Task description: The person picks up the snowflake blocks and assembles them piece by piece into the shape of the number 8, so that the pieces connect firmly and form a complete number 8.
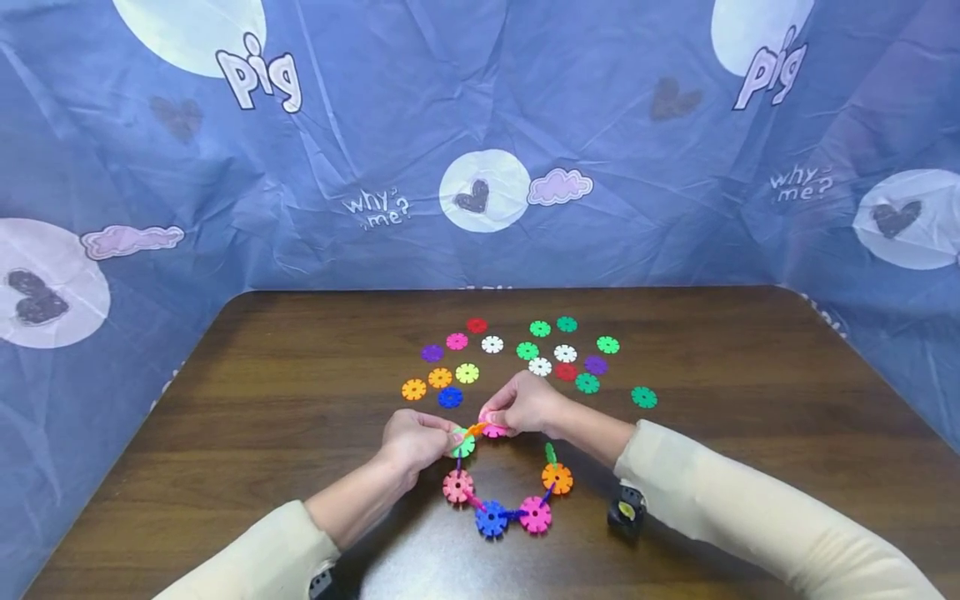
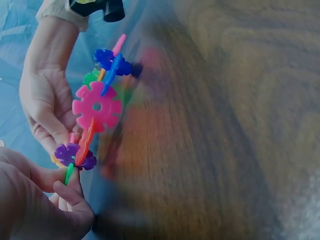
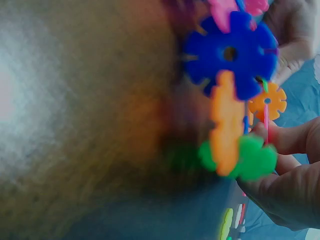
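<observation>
My left hand (image 1: 408,442) pinches a light green notched disc (image 1: 466,448) at one end of a chain of slotted plastic discs. My right hand (image 1: 528,404) grips a pink disc (image 1: 494,431) between thumb and fingers. An orange disc (image 1: 476,429) bridges the two hands, set edge-on between the green and pink ones. From the green disc the chain curves toward me through a salmon-pink disc (image 1: 457,486), a blue disc (image 1: 491,518), another pink disc (image 1: 536,515) and an orange disc (image 1: 557,479). A green disc (image 1: 551,453) sticks up at its free end, apart from the right hand.
Loose discs in several colours lie flat beyond the hands, among them a blue one (image 1: 450,397), a yellow one (image 1: 467,372) and a green one (image 1: 643,397) at the right. Blue printed cloth (image 1: 480,258) hangs behind the brown wooden table (image 1: 300,375).
</observation>
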`<act>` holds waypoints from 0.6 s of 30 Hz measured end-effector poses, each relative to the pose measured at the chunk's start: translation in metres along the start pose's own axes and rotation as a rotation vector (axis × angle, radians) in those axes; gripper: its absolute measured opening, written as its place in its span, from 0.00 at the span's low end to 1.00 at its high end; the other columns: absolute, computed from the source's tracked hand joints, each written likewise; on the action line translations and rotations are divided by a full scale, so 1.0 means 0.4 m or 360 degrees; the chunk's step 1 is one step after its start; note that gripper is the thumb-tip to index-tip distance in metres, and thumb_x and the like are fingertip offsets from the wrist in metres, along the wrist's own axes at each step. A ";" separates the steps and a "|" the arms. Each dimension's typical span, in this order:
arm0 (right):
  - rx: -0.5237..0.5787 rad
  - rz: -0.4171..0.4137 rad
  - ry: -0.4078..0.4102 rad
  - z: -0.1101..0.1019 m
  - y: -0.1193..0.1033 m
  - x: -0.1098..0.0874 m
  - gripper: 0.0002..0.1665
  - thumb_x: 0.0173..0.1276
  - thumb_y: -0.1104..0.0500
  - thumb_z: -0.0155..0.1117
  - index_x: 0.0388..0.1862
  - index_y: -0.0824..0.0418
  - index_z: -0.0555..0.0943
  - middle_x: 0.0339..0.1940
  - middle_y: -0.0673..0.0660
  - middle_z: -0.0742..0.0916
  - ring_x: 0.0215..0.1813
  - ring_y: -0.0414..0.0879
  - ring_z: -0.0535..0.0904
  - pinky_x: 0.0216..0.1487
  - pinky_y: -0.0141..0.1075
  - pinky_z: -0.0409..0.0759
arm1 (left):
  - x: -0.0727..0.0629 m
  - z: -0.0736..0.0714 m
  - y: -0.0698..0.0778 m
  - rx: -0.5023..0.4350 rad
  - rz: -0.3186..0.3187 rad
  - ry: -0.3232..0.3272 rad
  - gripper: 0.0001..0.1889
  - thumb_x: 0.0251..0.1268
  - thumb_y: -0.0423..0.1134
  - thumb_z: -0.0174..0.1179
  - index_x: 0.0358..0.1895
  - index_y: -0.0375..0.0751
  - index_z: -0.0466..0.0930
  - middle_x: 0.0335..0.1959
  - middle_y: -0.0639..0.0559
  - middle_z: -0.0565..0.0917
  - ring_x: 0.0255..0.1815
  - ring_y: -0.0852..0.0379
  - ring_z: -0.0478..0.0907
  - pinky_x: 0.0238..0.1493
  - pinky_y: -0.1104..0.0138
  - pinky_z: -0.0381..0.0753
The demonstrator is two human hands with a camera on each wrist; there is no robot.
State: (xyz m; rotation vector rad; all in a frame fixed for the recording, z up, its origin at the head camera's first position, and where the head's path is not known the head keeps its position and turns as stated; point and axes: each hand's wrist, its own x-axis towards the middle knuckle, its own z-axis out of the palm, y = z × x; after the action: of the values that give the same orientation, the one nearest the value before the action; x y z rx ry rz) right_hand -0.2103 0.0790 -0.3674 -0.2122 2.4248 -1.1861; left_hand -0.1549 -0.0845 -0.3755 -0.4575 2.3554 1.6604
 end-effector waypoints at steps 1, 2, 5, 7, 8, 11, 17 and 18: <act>0.0013 -0.0006 -0.0011 0.000 0.001 -0.002 0.06 0.61 0.68 0.67 0.37 0.69 0.87 0.28 0.60 0.90 0.22 0.35 0.75 0.27 0.28 0.80 | 0.000 0.000 0.001 0.0012 -0.0002 0.0001 0.05 0.52 0.27 0.66 0.32 0.28 0.86 0.20 0.52 0.84 0.24 0.62 0.76 0.31 0.74 0.74; 0.0025 -0.0010 -0.0022 0.000 0.001 -0.003 0.07 0.61 0.68 0.67 0.37 0.69 0.87 0.28 0.60 0.90 0.22 0.35 0.75 0.27 0.27 0.80 | -0.001 -0.001 0.003 0.0018 -0.0002 -0.0001 0.05 0.52 0.27 0.66 0.32 0.29 0.86 0.20 0.51 0.84 0.25 0.61 0.76 0.31 0.74 0.74; 0.0034 -0.0041 -0.0032 -0.004 0.002 -0.004 0.07 0.61 0.68 0.67 0.37 0.70 0.87 0.28 0.60 0.90 0.21 0.34 0.75 0.27 0.27 0.80 | 0.000 -0.004 0.005 0.0033 0.0013 -0.0009 0.05 0.52 0.27 0.66 0.33 0.29 0.86 0.22 0.50 0.85 0.25 0.61 0.77 0.32 0.73 0.74; 0.0058 -0.0047 -0.0038 -0.008 0.003 -0.003 0.07 0.61 0.68 0.67 0.38 0.70 0.87 0.29 0.61 0.90 0.22 0.34 0.76 0.29 0.27 0.82 | 0.002 -0.005 0.004 0.0019 0.0025 -0.0021 0.05 0.52 0.28 0.66 0.33 0.29 0.86 0.21 0.51 0.85 0.24 0.62 0.76 0.32 0.73 0.75; 0.0076 -0.0046 -0.0047 -0.011 0.004 -0.001 0.08 0.61 0.67 0.67 0.38 0.70 0.87 0.30 0.61 0.90 0.23 0.34 0.77 0.30 0.28 0.82 | 0.003 -0.004 0.002 -0.0009 0.0024 -0.0035 0.06 0.53 0.27 0.66 0.34 0.28 0.86 0.21 0.51 0.85 0.24 0.62 0.77 0.31 0.73 0.76; 0.0179 -0.0012 -0.0058 -0.018 0.008 0.003 0.08 0.60 0.68 0.68 0.38 0.70 0.87 0.33 0.62 0.90 0.25 0.35 0.81 0.33 0.31 0.85 | 0.003 -0.004 -0.004 -0.0094 0.0012 -0.0073 0.06 0.54 0.27 0.65 0.35 0.26 0.85 0.20 0.53 0.84 0.22 0.64 0.77 0.31 0.73 0.80; 0.0464 0.0058 0.0004 -0.040 0.012 0.012 0.12 0.57 0.69 0.70 0.40 0.74 0.85 0.36 0.66 0.89 0.29 0.40 0.85 0.39 0.39 0.87 | -0.008 -0.010 -0.011 -0.0282 -0.0003 -0.0198 0.08 0.57 0.25 0.63 0.39 0.21 0.83 0.23 0.50 0.85 0.22 0.64 0.81 0.31 0.71 0.86; 0.0484 0.0060 0.0004 -0.046 0.011 0.011 0.12 0.57 0.70 0.69 0.40 0.75 0.84 0.36 0.67 0.89 0.29 0.40 0.85 0.40 0.40 0.87 | -0.011 -0.012 -0.011 -0.0291 -0.0004 -0.0225 0.08 0.58 0.25 0.63 0.39 0.21 0.82 0.23 0.49 0.86 0.22 0.63 0.81 0.31 0.71 0.86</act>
State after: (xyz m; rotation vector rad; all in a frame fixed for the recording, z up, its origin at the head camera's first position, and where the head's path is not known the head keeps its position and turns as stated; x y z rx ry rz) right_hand -0.2221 0.0935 -0.3622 -0.0718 2.2028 -1.5157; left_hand -0.1492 -0.0897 -0.3761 -0.3616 2.1133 1.8513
